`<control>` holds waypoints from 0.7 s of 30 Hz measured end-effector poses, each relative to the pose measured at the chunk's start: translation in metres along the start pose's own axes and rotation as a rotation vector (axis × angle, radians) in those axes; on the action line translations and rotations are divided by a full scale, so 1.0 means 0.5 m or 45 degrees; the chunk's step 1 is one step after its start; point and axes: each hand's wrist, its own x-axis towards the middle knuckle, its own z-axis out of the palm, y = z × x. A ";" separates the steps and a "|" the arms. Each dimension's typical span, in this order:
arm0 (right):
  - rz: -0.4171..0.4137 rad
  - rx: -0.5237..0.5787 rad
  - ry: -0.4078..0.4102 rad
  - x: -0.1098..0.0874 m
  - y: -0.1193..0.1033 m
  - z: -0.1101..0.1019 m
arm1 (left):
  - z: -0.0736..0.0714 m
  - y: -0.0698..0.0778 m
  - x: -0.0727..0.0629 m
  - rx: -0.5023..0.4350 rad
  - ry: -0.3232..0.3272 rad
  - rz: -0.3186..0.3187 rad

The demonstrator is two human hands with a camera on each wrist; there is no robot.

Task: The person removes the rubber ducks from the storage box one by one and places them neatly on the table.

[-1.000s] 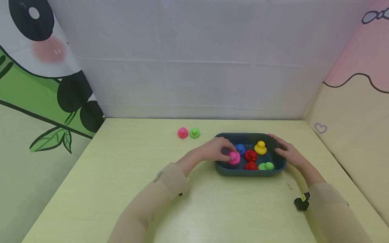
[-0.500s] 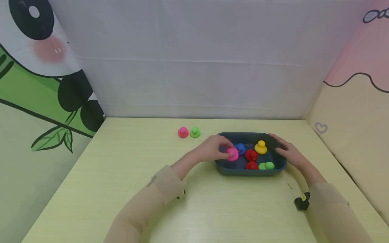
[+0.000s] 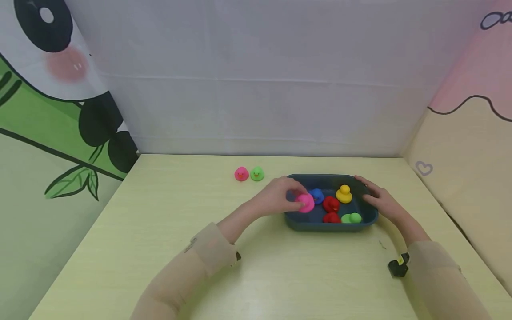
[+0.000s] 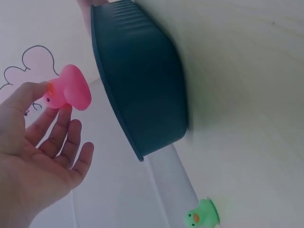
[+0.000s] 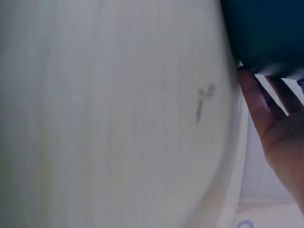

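My left hand point(image 3: 280, 195) pinches a pink rubber duck point(image 3: 306, 203) between thumb and fingertips, above the left end of a dark blue-green tray point(image 3: 320, 227). In the left wrist view the pink duck point(image 4: 71, 90) hangs apart from the tray point(image 4: 147, 80), the other fingers loosely spread. At the tray's right end, my right hand point(image 3: 382, 202) holds the rim; its fingers touch the outer wall point(image 5: 266, 33) in the right wrist view. Inside lie a blue duck point(image 3: 318, 196), a yellow duck point(image 3: 344, 194), two red ducks point(image 3: 331, 204) and a light green duck point(image 3: 352, 218).
Behind and left of the tray, a pink duck point(image 3: 241, 174) and a green duck point(image 3: 257, 174) stand side by side on the pale wooden table point(image 3: 160, 213). A white cloth wall point(image 3: 256, 111) rises at the back, with printed panels on either side.
My left hand has drawn slightly left and up with the pink duck, away from the blue duck. The right hand and the tray have stayed in place.
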 end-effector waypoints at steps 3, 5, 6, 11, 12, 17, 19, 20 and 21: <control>-0.007 0.007 0.000 0.000 -0.001 0.000 | -0.008 0.010 -0.010 0.003 0.026 -0.010; -0.006 0.013 -0.003 0.000 -0.001 -0.001 | -0.013 0.016 -0.018 0.001 0.044 -0.022; -0.005 0.013 -0.004 0.000 -0.001 -0.001 | -0.017 0.019 -0.022 0.001 0.052 -0.030; -0.001 -0.003 -0.006 0.000 0.005 -0.001 | -0.033 0.023 -0.041 -0.036 0.083 -0.084; -0.002 -0.015 -0.002 0.000 0.006 -0.001 | -0.036 0.022 -0.045 -0.046 0.092 -0.092; -0.008 -0.101 0.017 0.001 0.006 -0.003 | -0.056 0.013 -0.062 -0.055 0.163 -0.095; -0.006 -0.155 0.032 0.001 0.001 -0.004 | -0.065 0.009 -0.069 -0.049 0.198 -0.090; -0.001 -0.186 0.041 0.000 -0.001 -0.005 | -0.070 0.007 -0.073 -0.048 0.215 -0.094; 0.003 -0.211 0.051 0.000 -0.003 -0.005 | -0.075 0.005 -0.077 -0.050 0.227 -0.094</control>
